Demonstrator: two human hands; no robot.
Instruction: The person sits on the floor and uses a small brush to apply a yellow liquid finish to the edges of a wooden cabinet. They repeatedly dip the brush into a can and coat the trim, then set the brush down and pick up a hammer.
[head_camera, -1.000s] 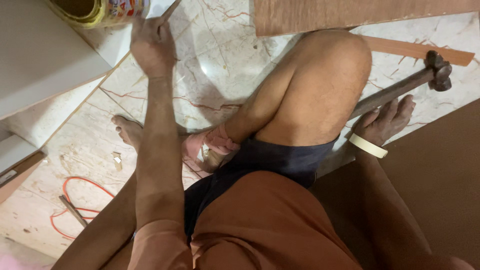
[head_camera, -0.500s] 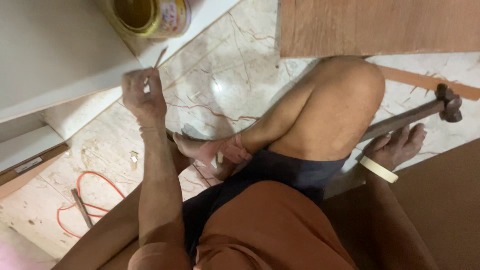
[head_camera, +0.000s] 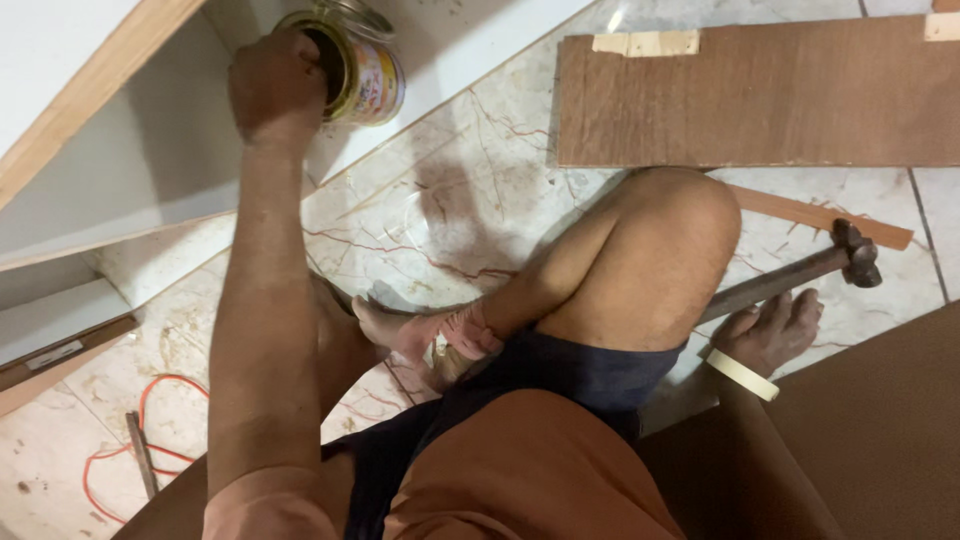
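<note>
Fingers of the left hand (head_camera: 275, 85) curl at the open mouth of a tin can (head_camera: 355, 65) in the upper left, whether gripping cannot be told; right hand (head_camera: 770, 330), mid-right, lies loosely open beside a hammer (head_camera: 790, 280) on the marble floor (head_camera: 480, 200); brown board (head_camera: 760, 95) upper right.

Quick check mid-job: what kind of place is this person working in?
Probably an indoor room used for carpentry or furniture fitting. A marble-patterned tile floor holds a plywood board, a hammer by the right hand, and an open tin at the left hand.
</note>
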